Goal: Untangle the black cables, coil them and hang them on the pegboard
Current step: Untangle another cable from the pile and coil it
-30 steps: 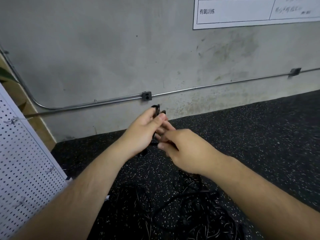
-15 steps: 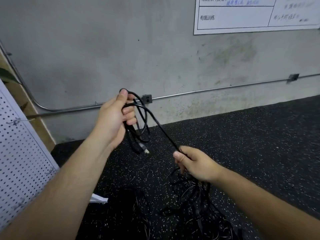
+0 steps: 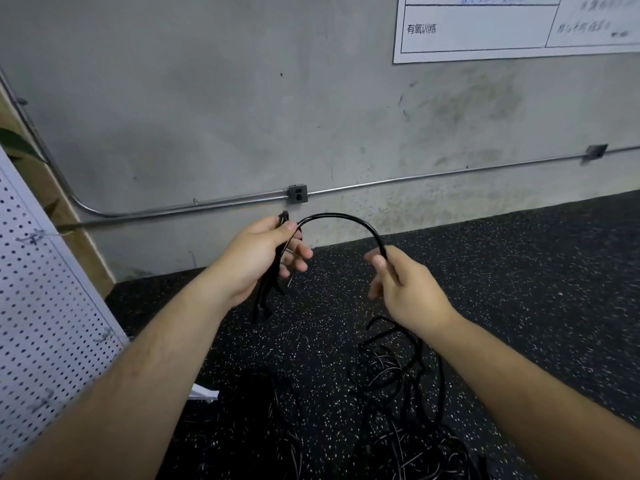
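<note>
The left grip (image 3: 256, 258) is closed round several gathered loops of the cable (image 3: 332, 215), thumb pressed over the strands. The loops stick out just above the thumb and hang below the palm, clear of the floor (image 3: 519, 289). From the thumb one strand arches up and across to the right grip (image 3: 408, 292), which pinches it between thumb and fingers. The two grips are held near each other at about the same height, in front of the wall (image 3: 207, 116). Below the right grip the cable drops into a tangle (image 3: 398, 393) of black cables lying on the floor between the forearms. The pegboard (image 3: 41, 306) leans at the left, well apart from the cable, with a few hooks on it, none carrying a cable.
</note>
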